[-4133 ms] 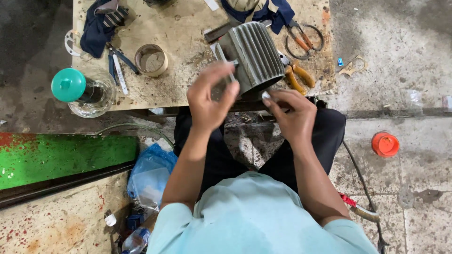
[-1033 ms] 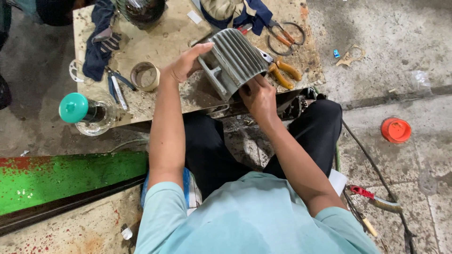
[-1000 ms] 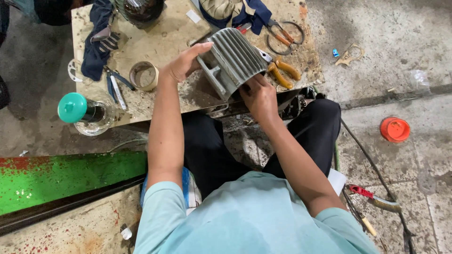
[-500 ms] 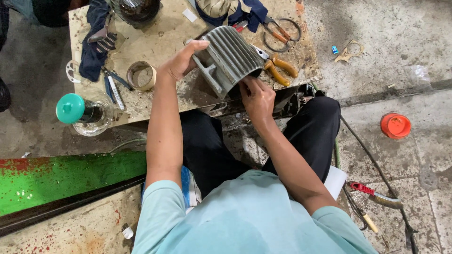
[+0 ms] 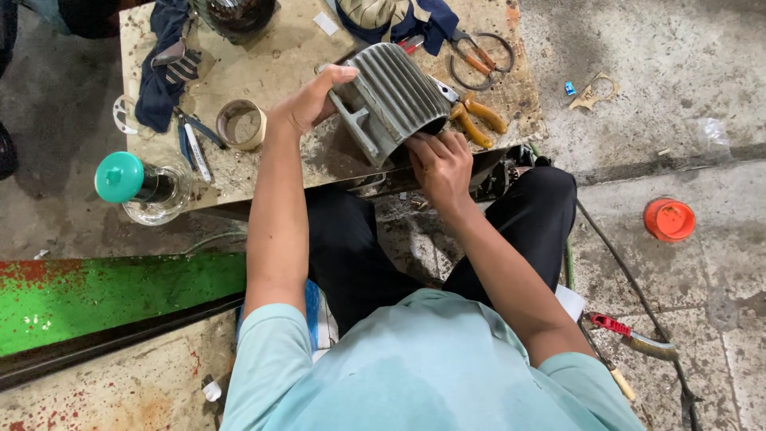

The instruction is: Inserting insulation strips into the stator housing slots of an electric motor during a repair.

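Note:
A grey finned metal motor housing (image 5: 392, 96) lies on its side near the front edge of a low, stained work table (image 5: 287, 56). My left hand (image 5: 313, 97) grips its left end, fingers over the top rim. My right hand (image 5: 440, 161) is pressed against the housing's open near end, fingers curled at the opening; what they touch inside is hidden. My black-trousered legs sit under the table edge.
On the table: orange-handled pliers (image 5: 477, 118), a wire ring with snips (image 5: 477, 54), a roll of tape (image 5: 241, 124), blue-handled pliers (image 5: 194, 142), a dark cloth (image 5: 163, 70). A teal-capped bottle (image 5: 128, 179) stands at the left. An orange lid (image 5: 669, 219) lies on the concrete floor, a green board (image 5: 112, 297) at left.
Four seconds ago both hands were held together in front of the housing. They have since moved onto it, left on its end, right at its opening, and the housing has tilted slightly.

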